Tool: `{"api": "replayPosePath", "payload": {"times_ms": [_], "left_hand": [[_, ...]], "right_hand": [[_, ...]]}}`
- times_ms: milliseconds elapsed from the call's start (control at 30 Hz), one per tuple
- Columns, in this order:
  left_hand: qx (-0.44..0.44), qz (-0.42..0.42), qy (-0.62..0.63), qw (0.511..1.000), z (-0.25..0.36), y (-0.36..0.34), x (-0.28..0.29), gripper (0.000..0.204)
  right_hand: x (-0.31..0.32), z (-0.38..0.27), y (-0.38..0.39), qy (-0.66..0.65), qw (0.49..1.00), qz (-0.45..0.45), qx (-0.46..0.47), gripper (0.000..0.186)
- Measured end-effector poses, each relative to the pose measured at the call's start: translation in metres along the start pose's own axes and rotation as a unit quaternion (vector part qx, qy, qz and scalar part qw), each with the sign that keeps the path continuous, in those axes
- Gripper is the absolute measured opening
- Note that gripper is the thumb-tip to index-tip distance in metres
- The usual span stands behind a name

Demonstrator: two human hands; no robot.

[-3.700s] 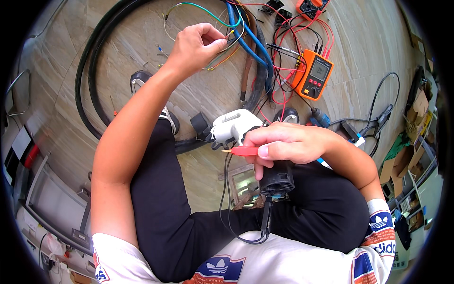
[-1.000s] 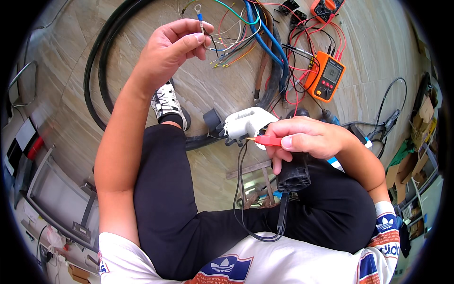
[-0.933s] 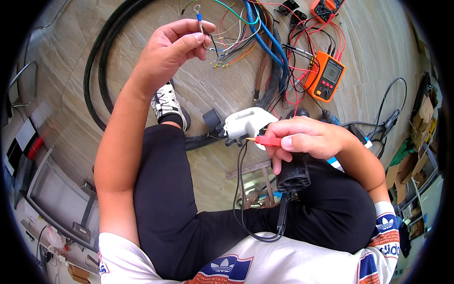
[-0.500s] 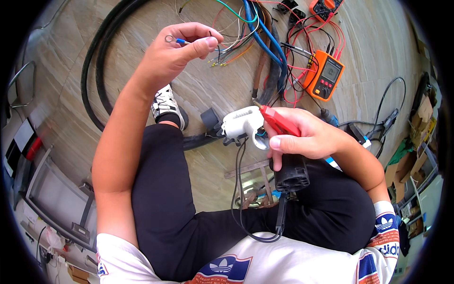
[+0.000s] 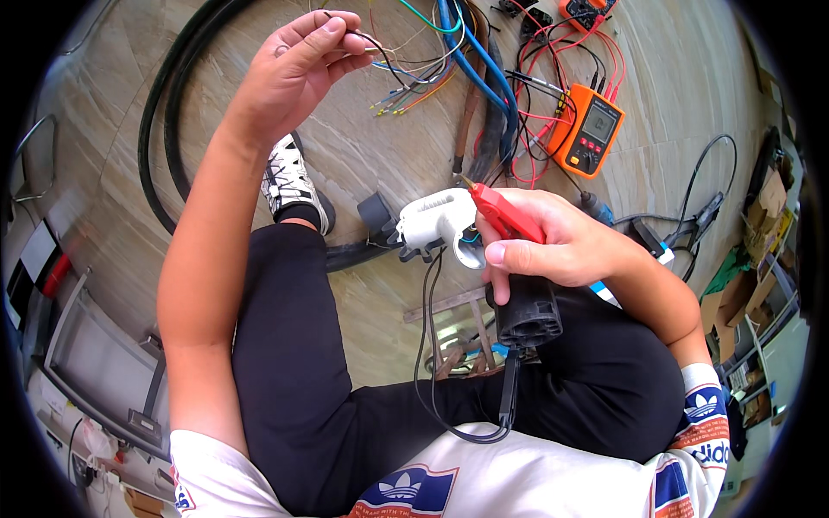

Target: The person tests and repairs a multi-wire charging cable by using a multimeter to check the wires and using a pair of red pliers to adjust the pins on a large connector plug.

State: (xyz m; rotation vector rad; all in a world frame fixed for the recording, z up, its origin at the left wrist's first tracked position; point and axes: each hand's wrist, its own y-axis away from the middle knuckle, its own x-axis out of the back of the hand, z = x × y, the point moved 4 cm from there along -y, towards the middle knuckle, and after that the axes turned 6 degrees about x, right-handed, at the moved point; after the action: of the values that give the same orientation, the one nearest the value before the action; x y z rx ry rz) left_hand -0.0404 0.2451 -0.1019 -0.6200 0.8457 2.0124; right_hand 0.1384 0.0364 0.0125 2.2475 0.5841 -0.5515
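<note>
My left hand (image 5: 302, 69) is raised at the top left, pinching a thin black wire (image 5: 376, 43); a ring terminal (image 5: 281, 50) is partly hidden in its fingers. Loose coloured wire ends (image 5: 406, 104) lie on the floor beyond. My right hand (image 5: 553, 246) is closed on a red probe (image 5: 509, 216), its metal tip pointing up and left. That hand's lower fingers rest on a black cylindrical housing (image 5: 527, 315) over my right thigh, with black leads hanging from it. Beside the hand is a white moulded plastic piece (image 5: 427, 216).
An orange meter (image 5: 587, 129) with red and black leads lies on the right, a second meter (image 5: 587, 13) above it. A black cable coil (image 5: 151, 129) curves at the left. Cardboard and clutter (image 5: 764, 207) line the right edge; a metal-framed trolley (image 5: 104, 371) stands lower left.
My left hand has moved up and turned, and the blue ring terminal is now mostly hidden. The red probe has swung from horizontal to angled up-left in my right hand.
</note>
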Motion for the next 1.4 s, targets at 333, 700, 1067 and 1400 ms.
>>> {"api": "replayPosePath", "payload": {"times_ms": [333, 700, 1067, 1400], "left_hand": [[0.0, 0.025, -0.046, 0.999, 0.001, 0.003, -0.009, 0.021], [-0.005, 0.239, -0.094, 0.967, 0.006, 0.009, 0.039, 0.019], [0.127, 0.461, -0.198, 0.856, -0.027, 0.046, 0.143, 0.04], [0.085, 0.276, -0.588, 0.756, -0.083, 0.015, 0.101, 0.029]], "right_hand": [[0.001, -0.001, 0.0, 0.012, 1.0, -0.008, -0.006, 0.019], [0.001, -0.001, 0.001, 0.011, 1.0, -0.019, -0.001, 0.017], [-0.001, -0.003, 0.001, 0.018, 0.999, -0.033, 0.01, 0.017], [-0.003, -0.004, 0.0, 0.009, 0.999, -0.032, 0.014, 0.017]]}}
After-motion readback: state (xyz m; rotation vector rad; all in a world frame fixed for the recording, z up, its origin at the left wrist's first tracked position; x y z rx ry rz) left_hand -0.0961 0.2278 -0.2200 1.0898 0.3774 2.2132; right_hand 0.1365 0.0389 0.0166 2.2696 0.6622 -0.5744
